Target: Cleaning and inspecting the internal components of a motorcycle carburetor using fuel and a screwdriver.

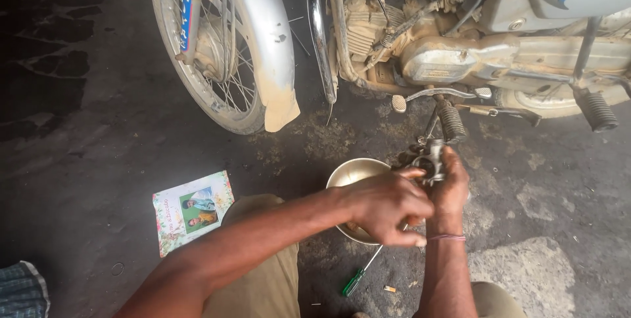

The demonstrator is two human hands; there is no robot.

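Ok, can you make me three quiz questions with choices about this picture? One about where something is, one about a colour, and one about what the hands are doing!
1. Where does the screwdriver lie?
A. On the ground by the metal bowl
B. On the motorcycle seat
C. Inside the wheel

2. What colour is the screwdriver's handle?
A. Red
B. Green
C. Yellow

3. What are the hands doing?
A. Both rest flat on the ground
B. Both grip the small metal part over the bowl
C. One holds the card

Answers:
1. A, it lies on the floor just below the bowl.
2. B, the handle is clearly green.
3. B, the left hand and right hand close around the part together.
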